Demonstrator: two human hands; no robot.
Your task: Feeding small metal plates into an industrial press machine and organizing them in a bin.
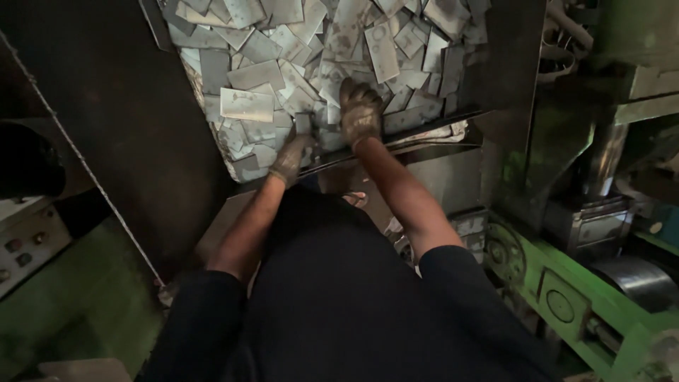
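Loose metal plates (318, 56) crowd the bin (424, 131) edge to edge — no bare floor between them. Dark panel (120, 106) walls the left, green machine (566, 283) the right; open room only above the pile.

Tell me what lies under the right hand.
The right hand rests flat on a heap of grey metal plates in a bin. The plates directly beneath the palm are covered, and so is the bin's bottom.

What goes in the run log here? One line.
left hand: grips small plate | right hand: flat on plate pile
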